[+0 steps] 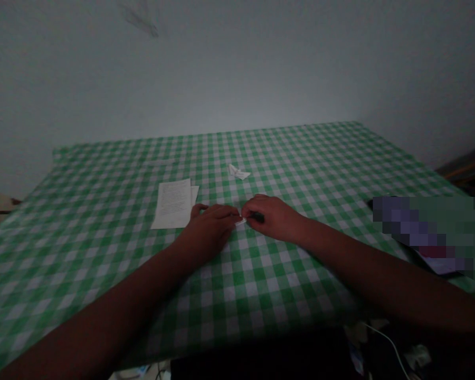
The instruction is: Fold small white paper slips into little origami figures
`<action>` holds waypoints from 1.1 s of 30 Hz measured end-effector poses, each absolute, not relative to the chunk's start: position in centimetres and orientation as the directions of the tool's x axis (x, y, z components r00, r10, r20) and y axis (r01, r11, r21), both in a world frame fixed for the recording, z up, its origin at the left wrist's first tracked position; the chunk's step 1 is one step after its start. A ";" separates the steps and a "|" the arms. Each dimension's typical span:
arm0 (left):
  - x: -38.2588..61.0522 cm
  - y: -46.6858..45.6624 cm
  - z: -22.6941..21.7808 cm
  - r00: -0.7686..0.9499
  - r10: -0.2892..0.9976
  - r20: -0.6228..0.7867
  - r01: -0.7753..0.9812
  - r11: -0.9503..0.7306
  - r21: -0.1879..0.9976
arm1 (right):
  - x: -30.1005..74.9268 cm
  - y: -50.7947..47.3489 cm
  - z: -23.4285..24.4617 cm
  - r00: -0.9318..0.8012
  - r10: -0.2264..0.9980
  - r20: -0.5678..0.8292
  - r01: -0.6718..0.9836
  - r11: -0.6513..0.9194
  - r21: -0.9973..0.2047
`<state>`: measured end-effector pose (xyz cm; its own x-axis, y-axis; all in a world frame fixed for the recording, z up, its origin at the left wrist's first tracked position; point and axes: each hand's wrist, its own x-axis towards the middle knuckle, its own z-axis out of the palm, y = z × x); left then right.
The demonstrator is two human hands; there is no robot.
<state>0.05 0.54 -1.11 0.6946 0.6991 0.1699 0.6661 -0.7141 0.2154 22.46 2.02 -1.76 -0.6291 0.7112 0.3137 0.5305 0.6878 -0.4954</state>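
A: Going left to right, what's on the counter [83, 264]?

B: A green-and-white checked cloth [103, 285] covers it. Toward the left, two sheets of printed paper [173, 203] lie overlapped, with one edge showing from behind the other. Just right of them is the person's left hand [209, 232].

A: And those fingers [221, 214]?

B: Closed narrow, pinching a small white strip [240, 222] that sits between the two hands, near the middle of the counter.

A: What's that beyond them?

B: A folded scrap of white paper [238, 171] lies on the cloth, well apart from the hands on the far side.

A: And the right hand [271, 216]?

B: Its fingers are curled shut around a dark object [257, 216]. Only a stub of it shows, so I can't say what it is. They reach the strip from the other side, almost touching the left fingertips.

A: So what's in hand right now?

B: Close work on that strip, with both hands brought together over it.

A: Anything further right?

B: A flat dark item [427, 235] lies there, but it's too blurred to make out.
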 end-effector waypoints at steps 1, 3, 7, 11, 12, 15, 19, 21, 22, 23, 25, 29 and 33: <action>0.0 0.6 -1.2 0.695 0.699 0.169 0.666 -0.714 0.215 | 22.5 2.0 -1.7 -0.627 0.714 0.313 0.532 0.685 -0.498; 0.0 0.6 -1.2 0.692 0.703 0.165 0.669 -0.710 0.218 | 22.4 2.0 -1.7 -0.623 0.720 0.306 0.537 0.678 -0.501; 0.2 0.6 -1.0 0.683 0.713 0.157 0.679 -0.699 0.222 | 22.5 2.0 -1.5 -0.657 0.699 0.282 0.539 0.697 -0.473; 0.3 0.5 -0.7 0.689 0.710 0.144 0.677 -0.702 0.223 | 22.6 1.5 -0.5 -0.722 0.664 0.194 0.568 0.729 -0.382; 0.3 0.5 -0.7 0.688 0.712 0.139 0.678 -0.700 0.225 | 22.6 1.3 -0.1 -0.728 0.667 0.161 0.586 0.727 -0.358; 0.3 0.5 -0.6 0.682 0.720 0.127 0.686 -0.690 0.232 | 22.7 0.3 1.0 -0.742 0.667 0.066 0.622 0.722 -0.303; 0.3 0.2 -0.9 0.678 0.721 0.142 0.690 -0.691 0.213 | 23.0 -0.9 1.6 -0.783 0.618 0.071 0.593 0.776 -0.216; 0.3 0.1 -1.0 0.686 0.714 0.141 0.686 -0.699 0.202 | 23.1 -1.2 1.7 -0.782 0.621 0.048 0.599 0.772 -0.212; 0.3 0.1 -1.1 0.691 0.710 0.136 0.684 -0.703 0.198 | 23.3 -1.2 1.8 -0.778 0.627 0.033 0.603 0.761 -0.237; 0.3 0.1 -1.1 0.694 0.708 0.133 0.682 -0.705 0.193 | 23.4 -1.1 1.9 -0.774 0.633 0.024 0.602 0.748 -0.280; 0.2 0.1 -1.1 0.704 0.699 0.125 0.677 -0.714 0.178 | 23.8 -0.6 2.1 -0.773 0.634 0.033 0.572 0.718 -0.397; 0.1 0.4 -1.0 0.760 0.643 0.095 0.631 -0.765 0.133 | 24.6 1.1 1.8 -0.742 0.663 0.100 0.526 0.668 -0.526; 0.1 0.5 -0.8 0.798 0.598 0.077 0.590 -0.801 0.099 | 24.9 2.4 0.6 -0.662 0.741 0.116 0.583 0.606 -0.542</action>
<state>0.13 0.46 -0.85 0.7981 0.5976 0.0766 0.5903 -0.8011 0.0992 24.92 2.41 0.57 -0.6616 0.7407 0.1165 0.5827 0.6057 -0.5419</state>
